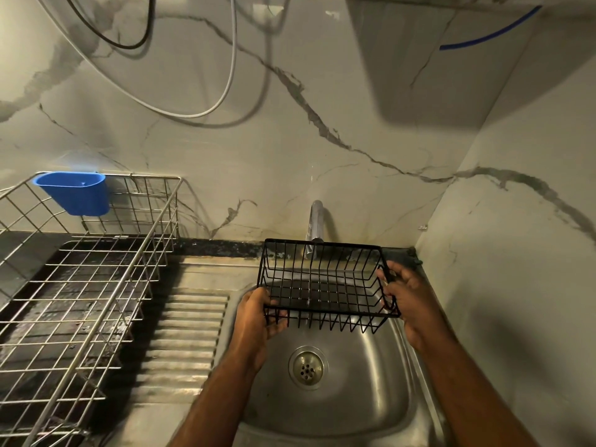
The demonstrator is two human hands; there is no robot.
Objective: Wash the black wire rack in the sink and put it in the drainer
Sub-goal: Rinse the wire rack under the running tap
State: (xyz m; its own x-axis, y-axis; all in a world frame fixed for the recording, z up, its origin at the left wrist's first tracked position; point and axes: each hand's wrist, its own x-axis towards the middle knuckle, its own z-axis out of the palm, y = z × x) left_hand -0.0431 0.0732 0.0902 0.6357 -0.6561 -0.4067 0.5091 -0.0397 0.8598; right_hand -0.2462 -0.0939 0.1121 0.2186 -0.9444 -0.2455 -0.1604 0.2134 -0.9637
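Both hands' fingers grip the black wire rack, its wires half-hiding the faucet.

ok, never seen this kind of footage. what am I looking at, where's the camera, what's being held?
There is no machine: a person works with bare hands. The one camera sits on their head, looking forward and down. The left hand and right hand each grip an end of a black wire rack, held above a steel sink below the tap. I cannot tell whether water is running. To the left, a silver wire drainer stands on the counter, with a blue cup hooked on its back rim.
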